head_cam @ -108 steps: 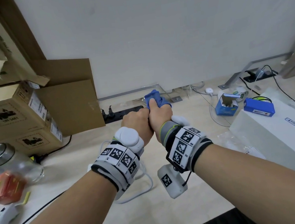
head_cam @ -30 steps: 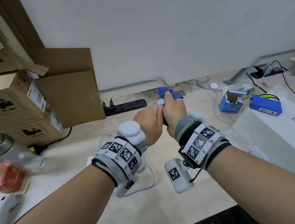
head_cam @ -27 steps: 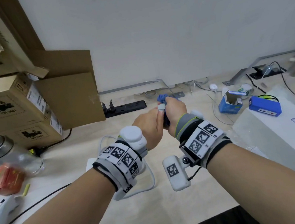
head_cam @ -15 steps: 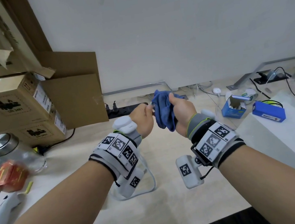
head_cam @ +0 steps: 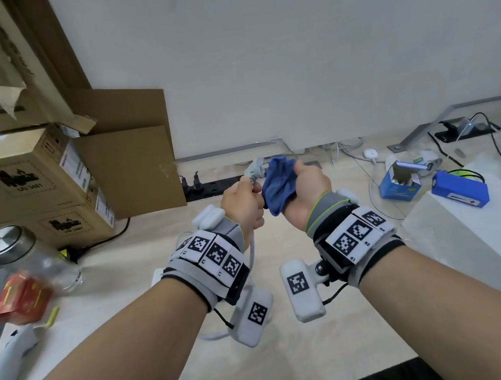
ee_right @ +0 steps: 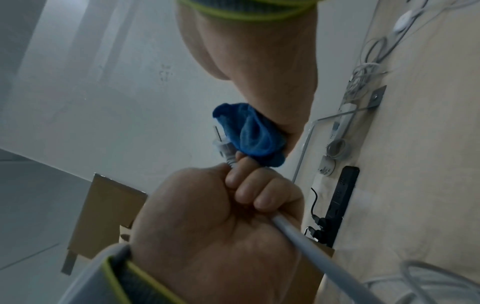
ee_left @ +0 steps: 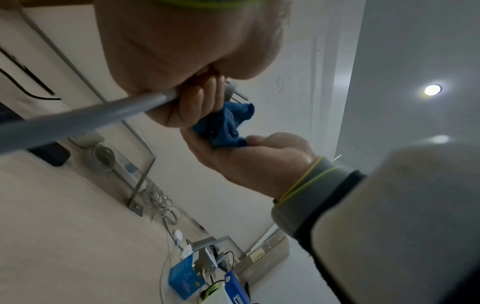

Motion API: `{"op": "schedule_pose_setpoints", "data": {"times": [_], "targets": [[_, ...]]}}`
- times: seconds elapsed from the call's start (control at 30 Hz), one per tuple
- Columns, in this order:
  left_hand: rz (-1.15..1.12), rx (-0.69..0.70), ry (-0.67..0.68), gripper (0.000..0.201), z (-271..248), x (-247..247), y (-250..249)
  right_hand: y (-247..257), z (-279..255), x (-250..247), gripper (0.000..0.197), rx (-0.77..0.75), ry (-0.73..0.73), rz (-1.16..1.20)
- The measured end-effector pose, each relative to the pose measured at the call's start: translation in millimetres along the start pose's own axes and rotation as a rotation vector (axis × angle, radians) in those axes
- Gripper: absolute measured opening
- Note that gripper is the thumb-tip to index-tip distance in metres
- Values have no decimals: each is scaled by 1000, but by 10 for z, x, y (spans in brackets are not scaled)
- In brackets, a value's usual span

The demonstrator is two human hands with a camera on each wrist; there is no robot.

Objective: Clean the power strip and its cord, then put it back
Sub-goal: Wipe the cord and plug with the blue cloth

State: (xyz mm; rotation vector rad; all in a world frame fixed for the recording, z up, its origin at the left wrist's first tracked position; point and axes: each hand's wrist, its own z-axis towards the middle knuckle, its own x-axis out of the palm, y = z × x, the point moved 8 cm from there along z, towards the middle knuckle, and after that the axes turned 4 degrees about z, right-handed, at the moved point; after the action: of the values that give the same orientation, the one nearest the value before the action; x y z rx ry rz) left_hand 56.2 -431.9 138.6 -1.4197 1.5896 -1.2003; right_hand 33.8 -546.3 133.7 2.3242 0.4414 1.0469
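My left hand point(head_cam: 244, 203) grips the white cord point(ee_right: 311, 246) just below its plug point(head_cam: 255, 170), whose prongs stick up past my fingers. Right beside it, my right hand point(head_cam: 301, 184) holds a bunched blue cloth point(head_cam: 279, 183) against the plug's side. Both hands are raised above the table. In the left wrist view the cord point(ee_left: 91, 117) runs out of my curled fingers point(ee_left: 192, 107), and the cloth point(ee_left: 223, 123) lies in the right palm. The rest of the cord lies looped on the table point(head_cam: 209, 336). The white power strip point(head_cam: 156, 275) is mostly hidden behind my left wrist.
Cardboard boxes point(head_cam: 40, 188) stand at the left. A black power strip point(head_cam: 211, 188) lies along the wall. A glass jar point(head_cam: 15, 251) and a red packet point(head_cam: 21, 297) sit front left. To the right are a white box point(head_cam: 483, 241), a blue carton point(head_cam: 398, 182) and loose cables.
Both hands have risen. The cloth has slid up the cord to the plug end, and the plug now shows above my left fingers. The hands have drawn slightly apart.
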Motion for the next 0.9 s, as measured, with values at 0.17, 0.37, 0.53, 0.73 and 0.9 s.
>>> {"op": "schedule_pose_setpoints", "data": {"times": [0.17, 0.37, 0.53, 0.73, 0.9], "targets": [[333, 200, -49, 35, -2, -69, -97, -39, -315, 370, 4, 132, 433, 89], [610, 497, 30, 23, -141, -78, -344, 40, -333, 222, 29, -295, 443, -489], [653, 555, 13, 19, -212, -127, -434, 139, -409, 115, 15, -582, 297, -733], [736, 580, -161, 12, -180, -286, -476, 210, -139, -259, 45, -424, -1, -611], [837, 539, -120, 16, -174, -247, -365, 325, -433, 61, 30, -414, 235, -430]]}}
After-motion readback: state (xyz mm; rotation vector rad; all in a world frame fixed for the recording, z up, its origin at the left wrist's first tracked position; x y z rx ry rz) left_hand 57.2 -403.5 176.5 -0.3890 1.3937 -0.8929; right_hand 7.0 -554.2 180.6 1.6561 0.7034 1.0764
